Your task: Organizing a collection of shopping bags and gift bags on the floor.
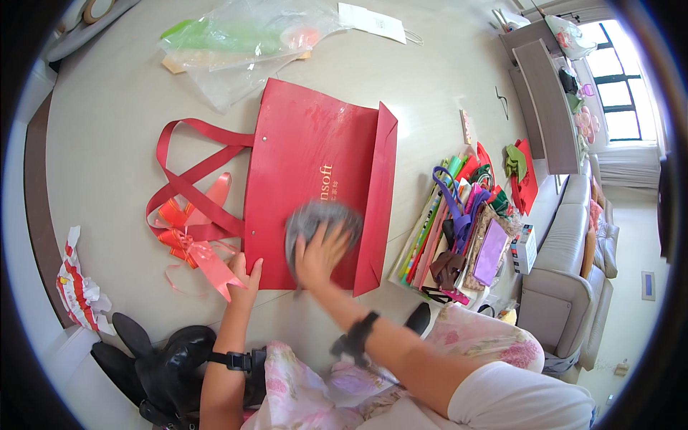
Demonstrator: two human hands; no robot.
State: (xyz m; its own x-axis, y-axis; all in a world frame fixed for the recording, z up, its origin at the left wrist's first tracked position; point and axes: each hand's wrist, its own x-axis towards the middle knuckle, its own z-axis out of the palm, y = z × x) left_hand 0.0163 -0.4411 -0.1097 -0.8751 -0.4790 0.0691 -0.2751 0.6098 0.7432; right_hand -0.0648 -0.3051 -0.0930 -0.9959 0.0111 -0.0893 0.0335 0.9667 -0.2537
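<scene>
A large red paper gift bag [306, 123] with gold lettering lies flat on the tiled floor, its ribbon handles [185, 183] stretched to the left. My left hand [245, 279] grips the lower left corner of the bag at its mouth edge. Under the spread fingers of my right hand [321, 258] is a crumpled grey cloth [301, 223], pressed against the bag's front panel. Motion blurs that hand and the cloth. Wet-looking streaks mark the panel's upper part. Beside the handles, and partly over my left wrist, is a pink and orange ribbon bow [196, 244].
Several folded gift bags [451, 226] stand bundled right of the red bag. A clear plastic bag [236, 48] with green contents lies beyond it. Black shoes [177, 349] are at lower left, near a crumpled red-and-white wrapper [80, 285]. A grey sofa [559, 269] stands at right.
</scene>
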